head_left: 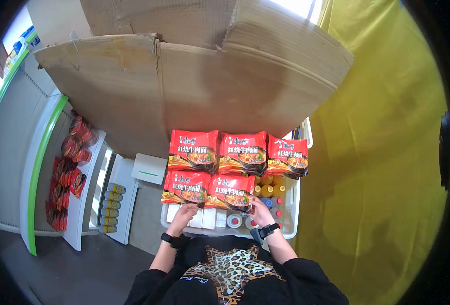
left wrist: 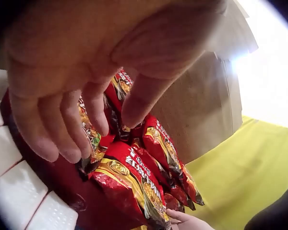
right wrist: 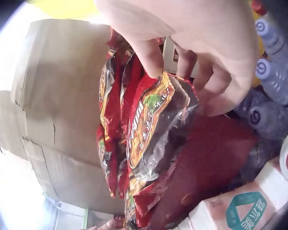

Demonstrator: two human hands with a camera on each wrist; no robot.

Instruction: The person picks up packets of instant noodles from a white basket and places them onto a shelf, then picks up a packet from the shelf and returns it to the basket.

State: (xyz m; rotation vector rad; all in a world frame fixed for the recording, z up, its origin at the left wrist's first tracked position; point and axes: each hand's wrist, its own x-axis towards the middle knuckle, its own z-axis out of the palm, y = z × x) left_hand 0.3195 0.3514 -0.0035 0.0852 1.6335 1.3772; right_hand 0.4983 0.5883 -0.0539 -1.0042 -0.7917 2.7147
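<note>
Red noodle packets lie in two rows: an upper-left packet [head_left: 193,150], upper-middle packet [head_left: 243,152], upper-right packet [head_left: 288,155], lower-left packet [head_left: 186,186] and lower-right packet [head_left: 231,191]. The right hand [head_left: 262,212] pinches the lower-right packet's near right corner; the right wrist view shows thumb and fingers of that hand [right wrist: 197,52] at the edge of this packet [right wrist: 156,124]. At the lower-left packet's near edge is the left hand [head_left: 183,217]. In the left wrist view this hand [left wrist: 81,91] has its fingers loosely bent and apart from the thumb, above red packets [left wrist: 129,177].
Under the packets, a white bin [head_left: 295,213] holds bottles with orange caps [head_left: 266,190], clear bottles [right wrist: 273,81] and white cartons [head_left: 209,218]. Cardboard [head_left: 199,91] stands behind. Shelves with red packets [head_left: 62,178] and cans [head_left: 111,206] are at left, a yellow cloth [head_left: 367,203] at right.
</note>
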